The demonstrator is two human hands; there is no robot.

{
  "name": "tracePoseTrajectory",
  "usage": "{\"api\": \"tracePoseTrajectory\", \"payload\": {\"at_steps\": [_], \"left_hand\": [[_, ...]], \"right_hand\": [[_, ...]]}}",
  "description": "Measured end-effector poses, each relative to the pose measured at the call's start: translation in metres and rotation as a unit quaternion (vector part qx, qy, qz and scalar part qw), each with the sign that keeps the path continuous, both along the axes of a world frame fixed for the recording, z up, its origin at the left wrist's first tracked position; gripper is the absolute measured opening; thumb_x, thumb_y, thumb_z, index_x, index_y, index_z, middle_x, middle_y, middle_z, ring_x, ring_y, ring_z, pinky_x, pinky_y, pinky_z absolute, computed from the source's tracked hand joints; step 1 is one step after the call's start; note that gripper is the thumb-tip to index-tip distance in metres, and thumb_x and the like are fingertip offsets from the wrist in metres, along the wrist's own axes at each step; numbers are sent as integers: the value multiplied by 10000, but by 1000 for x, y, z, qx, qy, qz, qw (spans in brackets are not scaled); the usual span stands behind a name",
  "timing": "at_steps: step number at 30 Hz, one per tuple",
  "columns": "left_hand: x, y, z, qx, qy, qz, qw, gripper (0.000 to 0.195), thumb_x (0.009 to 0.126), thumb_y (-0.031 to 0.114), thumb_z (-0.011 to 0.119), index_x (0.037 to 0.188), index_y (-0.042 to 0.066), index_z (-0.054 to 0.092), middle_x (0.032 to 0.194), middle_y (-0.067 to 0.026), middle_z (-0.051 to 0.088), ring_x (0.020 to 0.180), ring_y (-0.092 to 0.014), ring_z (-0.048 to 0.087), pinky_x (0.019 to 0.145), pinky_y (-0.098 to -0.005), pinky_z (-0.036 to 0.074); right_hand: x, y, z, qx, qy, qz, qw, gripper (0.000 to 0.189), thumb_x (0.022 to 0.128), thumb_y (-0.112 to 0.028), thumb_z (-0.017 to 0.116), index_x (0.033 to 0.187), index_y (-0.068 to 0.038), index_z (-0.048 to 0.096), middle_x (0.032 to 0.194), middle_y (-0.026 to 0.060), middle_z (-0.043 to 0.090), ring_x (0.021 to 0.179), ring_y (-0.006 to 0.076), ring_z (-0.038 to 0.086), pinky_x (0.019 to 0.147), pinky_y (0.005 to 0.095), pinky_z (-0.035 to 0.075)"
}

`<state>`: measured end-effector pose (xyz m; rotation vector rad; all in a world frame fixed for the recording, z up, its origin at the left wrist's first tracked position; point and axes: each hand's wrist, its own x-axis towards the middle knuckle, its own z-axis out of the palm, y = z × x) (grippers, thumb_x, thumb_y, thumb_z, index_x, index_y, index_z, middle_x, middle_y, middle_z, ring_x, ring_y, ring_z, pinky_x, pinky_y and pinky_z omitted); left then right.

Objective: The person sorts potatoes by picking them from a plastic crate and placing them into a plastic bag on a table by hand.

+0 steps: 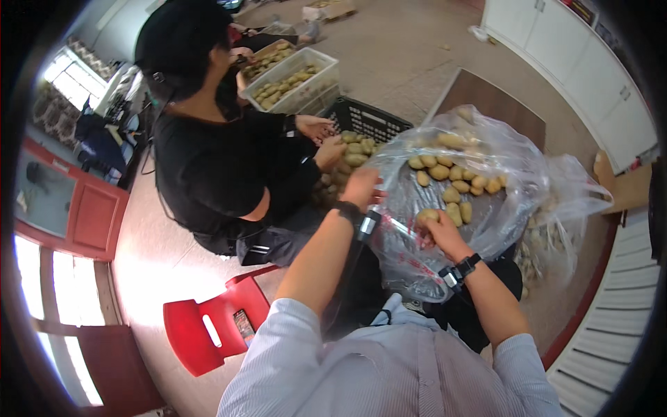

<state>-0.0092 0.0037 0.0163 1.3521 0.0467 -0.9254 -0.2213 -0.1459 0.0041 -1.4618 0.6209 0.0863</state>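
My right hand (443,233) holds a potato (427,215) over the near part of a large clear plastic bag (398,260) with red print. Inside the bag, several loose potatoes (452,172) lie beyond that hand. My left hand (363,188) is raised at the bag's left edge, beside the black plastic crate (365,119) of potatoes; its fingers are apart and I see nothing in it. Both wrists wear dark bands with small devices. A co-worker in black (208,156) sits on the left, both hands at the potatoes in the black crate.
Two more containers of potatoes, one a white plastic crate (333,70), stand beyond the black crate. A red plastic chair (195,333) with a phone-like object on it is at lower left. Another clear bag (560,245) lies at right. White cabinets (563,47) and a radiator (615,318) line the right side.
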Motion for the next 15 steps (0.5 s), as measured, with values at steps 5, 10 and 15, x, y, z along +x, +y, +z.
{"api": "tracePoseTrajectory", "payload": {"at_steps": [5, 10, 15], "left_hand": [[-14, -4, 23, 24, 18, -148, 989, 421, 937, 353, 554, 1234, 68, 464, 1060, -119, 568, 665, -241, 618, 530, -345, 514], [-15, -6, 24, 21, 71, -198, 977, 414, 956, 405, 544, 1164, 48, 519, 1008, -115, 596, 659, -225, 618, 525, -345, 519], [-12, -10, 11, -36, 18, -282, 959, 385, 959, 425, 550, 1067, 59, 595, 887, -82, 632, 647, -183, 632, 564, -306, 526]], "right_hand": [[24, 12, 21, -6, -48, -12, 999, 338, 951, -330, 590, 1048, -9, 548, 702, 24, 570, 490, 98, 504, 438, 244, 409], [44, 24, 25, -19, -98, 54, 993, 294, 998, -315, 520, 1056, -27, 542, 759, 8, 575, 550, 63, 491, 478, 215, 394], [39, 19, 13, -74, -143, 10, 987, 371, 985, -327, 530, 1157, -1, 573, 719, 19, 587, 508, 71, 500, 460, 241, 399]]}}
